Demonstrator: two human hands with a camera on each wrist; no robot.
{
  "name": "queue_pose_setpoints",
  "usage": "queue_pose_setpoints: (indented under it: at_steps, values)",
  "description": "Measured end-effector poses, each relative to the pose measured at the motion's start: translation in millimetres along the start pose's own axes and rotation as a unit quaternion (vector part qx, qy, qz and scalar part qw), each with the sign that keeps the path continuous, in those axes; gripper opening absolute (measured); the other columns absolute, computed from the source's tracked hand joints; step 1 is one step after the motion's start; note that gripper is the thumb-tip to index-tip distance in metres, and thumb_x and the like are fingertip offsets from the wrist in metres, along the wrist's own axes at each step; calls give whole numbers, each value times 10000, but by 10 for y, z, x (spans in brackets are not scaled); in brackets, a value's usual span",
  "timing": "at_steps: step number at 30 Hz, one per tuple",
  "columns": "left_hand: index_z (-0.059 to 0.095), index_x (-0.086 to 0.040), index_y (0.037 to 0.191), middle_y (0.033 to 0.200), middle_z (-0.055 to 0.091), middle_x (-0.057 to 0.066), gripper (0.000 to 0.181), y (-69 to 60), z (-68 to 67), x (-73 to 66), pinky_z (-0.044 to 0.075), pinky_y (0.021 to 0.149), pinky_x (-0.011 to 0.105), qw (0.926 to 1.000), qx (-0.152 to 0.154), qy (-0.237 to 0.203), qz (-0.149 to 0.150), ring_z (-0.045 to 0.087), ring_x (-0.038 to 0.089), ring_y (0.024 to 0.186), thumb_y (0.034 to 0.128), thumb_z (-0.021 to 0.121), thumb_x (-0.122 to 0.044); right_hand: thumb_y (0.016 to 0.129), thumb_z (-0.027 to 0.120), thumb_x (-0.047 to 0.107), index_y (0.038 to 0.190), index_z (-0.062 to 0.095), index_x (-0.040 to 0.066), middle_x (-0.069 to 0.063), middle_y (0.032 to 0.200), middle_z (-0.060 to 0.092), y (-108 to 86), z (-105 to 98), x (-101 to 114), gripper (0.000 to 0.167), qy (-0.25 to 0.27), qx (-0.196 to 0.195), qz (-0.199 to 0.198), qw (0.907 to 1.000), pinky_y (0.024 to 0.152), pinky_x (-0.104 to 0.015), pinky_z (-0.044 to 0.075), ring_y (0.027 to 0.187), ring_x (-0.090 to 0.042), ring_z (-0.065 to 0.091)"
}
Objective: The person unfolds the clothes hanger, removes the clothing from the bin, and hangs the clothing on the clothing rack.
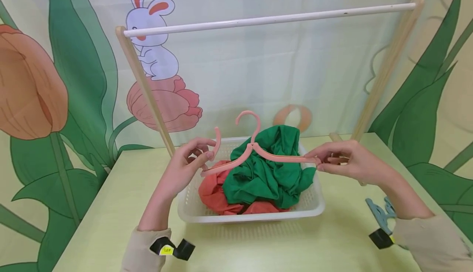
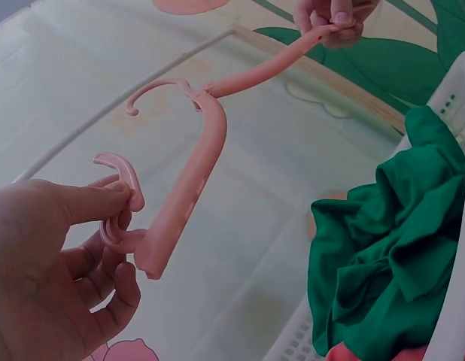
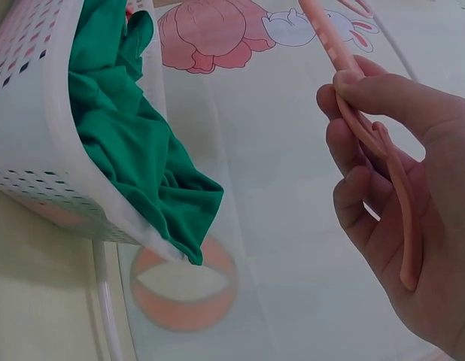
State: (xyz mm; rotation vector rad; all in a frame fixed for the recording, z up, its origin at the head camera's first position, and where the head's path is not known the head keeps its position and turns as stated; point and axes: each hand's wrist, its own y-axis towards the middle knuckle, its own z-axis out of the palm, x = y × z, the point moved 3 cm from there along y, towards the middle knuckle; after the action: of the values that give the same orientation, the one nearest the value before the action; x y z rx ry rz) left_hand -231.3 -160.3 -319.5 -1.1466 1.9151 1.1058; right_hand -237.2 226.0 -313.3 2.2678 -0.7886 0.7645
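A pink folding clothes hanger (image 1: 233, 163) is spread over a white basket, its hook (image 1: 255, 118) pointing up. My left hand (image 1: 188, 159) pinches the curved piece (image 2: 127, 177) at the hanger's left end between thumb and fingers. At the other end, my right hand (image 1: 340, 161) grips the tip; in the right wrist view a thin pink strip (image 3: 405, 218) runs back along the palm. Below the hanger, crumpled green cloth (image 1: 255, 181) lies on red cloth (image 1: 214, 194) in the basket (image 1: 251, 218).
A rack with a white rail (image 1: 273, 19) and wooden posts (image 1: 388, 66) stands behind the basket. Blue-grey plastic pieces (image 1: 380, 214) lie on the table (image 1: 111, 206) by my right forearm. A printed curtain (image 1: 236, 74) hangs behind.
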Motion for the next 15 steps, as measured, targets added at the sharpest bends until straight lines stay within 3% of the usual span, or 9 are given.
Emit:
queue_pose_setpoints:
  at_steps: [3,7,11,15]
  values:
    - [612,-120,1275,959,603,110,300,9,-29,8,571,710,292,9999,105,-9,15,626,168,784,975,610,-106,880,698,-7,1131,727,153,109,999,729,-7,-13,-2,299,20,17,-3,10000,536,-231,476,626,-102,522]
    - [468,-197,1432,940,615,110,519,17,-92,23,558,707,294,9994,283,20,183,644,163,785,955,634,-80,882,698,-3,1130,727,162,100,989,725,-22,-29,0,299,22,66,7,10000,535,-231,473,616,-103,510]
    - [274,-277,1546,910,638,108,770,21,-158,22,521,646,269,9970,584,119,497,648,163,753,926,660,-33,876,705,0,1132,727,159,112,1017,727,-29,-32,-5,301,24,138,5,9999,555,-232,503,635,-99,543]
    - [238,-336,1560,922,645,79,832,21,-194,7,529,639,254,9926,1010,330,590,656,155,723,917,673,-35,874,703,-10,1138,726,139,99,1054,729,-30,-37,-14,304,82,216,-20,9997,600,-237,547,690,-100,596]
